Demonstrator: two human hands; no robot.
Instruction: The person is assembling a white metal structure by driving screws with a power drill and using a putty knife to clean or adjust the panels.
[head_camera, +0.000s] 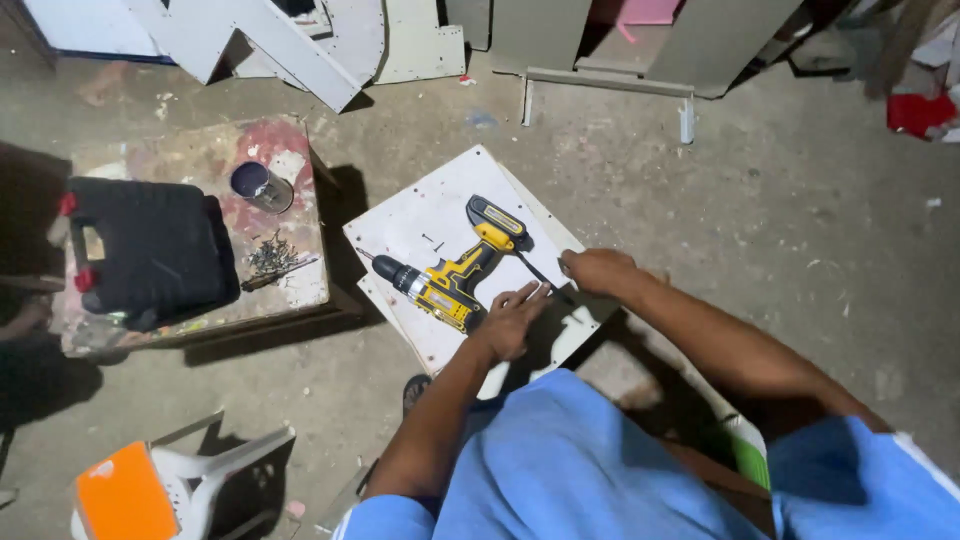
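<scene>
Right hand (598, 270) pinching black rod (538, 270), drill (455, 275) left

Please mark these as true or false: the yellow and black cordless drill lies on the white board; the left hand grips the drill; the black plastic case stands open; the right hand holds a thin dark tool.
1. True: the yellow and black cordless drill lies on the white board.
2. False: the left hand rests flat beside it.
3. False: the black plastic case is closed.
4. True: the right hand holds a thin dark tool.
</scene>
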